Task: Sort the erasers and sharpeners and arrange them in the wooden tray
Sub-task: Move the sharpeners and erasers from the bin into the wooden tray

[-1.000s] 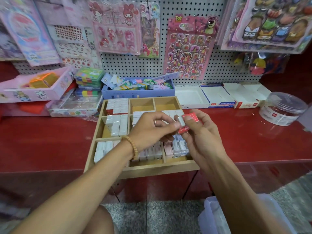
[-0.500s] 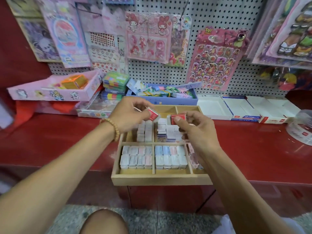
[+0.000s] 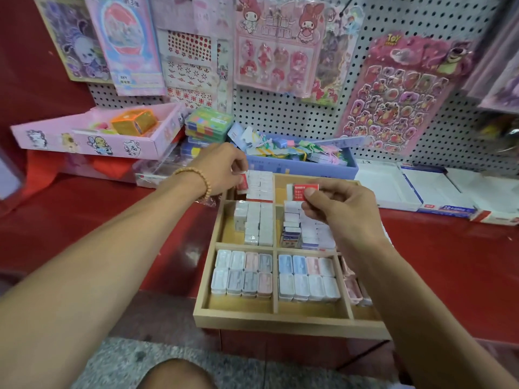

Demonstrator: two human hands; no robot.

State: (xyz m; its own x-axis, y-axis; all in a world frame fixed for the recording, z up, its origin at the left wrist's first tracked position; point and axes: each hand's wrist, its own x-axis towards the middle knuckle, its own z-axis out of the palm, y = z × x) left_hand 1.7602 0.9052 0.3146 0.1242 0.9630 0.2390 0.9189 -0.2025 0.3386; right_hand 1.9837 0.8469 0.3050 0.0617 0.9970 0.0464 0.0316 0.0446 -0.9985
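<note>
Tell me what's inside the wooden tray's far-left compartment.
In the wooden tray, it holds rows of white erasers; the left hand puts in a red-sleeved eraser and covers its left corner.

Yellow "TOY" lettering is showing at the top of the pink bear sticker sheet [image 3: 393, 96] hanging on the pegboard [image 3: 280, 113]. "DIY" is reading faintly near the foot of the pink-and-blue hanging pack [image 3: 126, 43]. Print on the red-sleeved eraser [image 3: 302, 191] is staying too small to read.

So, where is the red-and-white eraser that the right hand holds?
The right hand pinches the red-and-white eraser above the wooden tray, over its back middle compartment.
</note>
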